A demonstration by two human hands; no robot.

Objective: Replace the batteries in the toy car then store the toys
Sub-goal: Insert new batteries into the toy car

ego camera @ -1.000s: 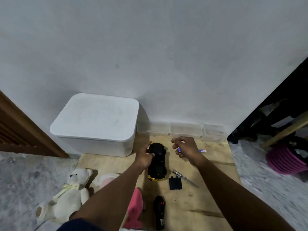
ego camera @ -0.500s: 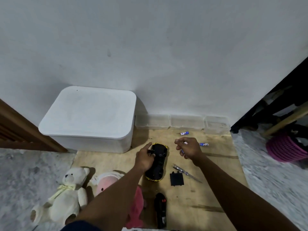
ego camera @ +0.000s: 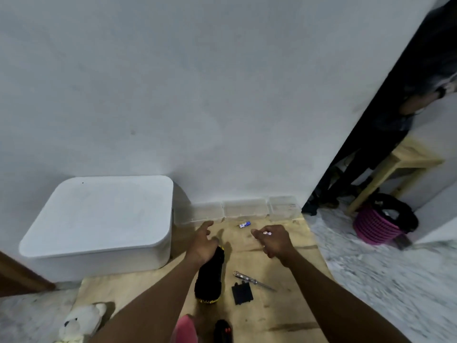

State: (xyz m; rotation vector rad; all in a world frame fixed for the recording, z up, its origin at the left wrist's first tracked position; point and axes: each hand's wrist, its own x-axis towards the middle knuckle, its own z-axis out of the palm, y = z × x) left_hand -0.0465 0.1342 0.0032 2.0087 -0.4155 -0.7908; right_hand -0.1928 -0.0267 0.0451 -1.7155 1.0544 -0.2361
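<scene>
The black toy car [ego camera: 209,277] with yellow trim lies upside down on the wooden board [ego camera: 284,315]. My left hand [ego camera: 202,243] rests at the car's far end with its fingers stretched out and apart, not closed around it. My right hand [ego camera: 274,240] hovers to the right of the car, pinching a small battery [ego camera: 266,233] at its fingertips. Another battery [ego camera: 244,224], blue and white, lies on the board just beyond my right hand. The black battery cover [ego camera: 242,294] and a screwdriver [ego camera: 254,281] lie right of the car.
A white lidded storage box [ego camera: 99,219] stands at the left against the wall. Three small clear containers [ego camera: 244,209] line the wall. A black remote [ego camera: 223,331], a pink plush toy [ego camera: 185,330] and a white teddy bear [ego camera: 81,320] lie near me. A pink basket [ego camera: 376,229] stands at the right.
My left hand has let go of the car's side and stretched its fingers forward. My right hand has moved slightly farther away with the battery. The view has tilted upward.
</scene>
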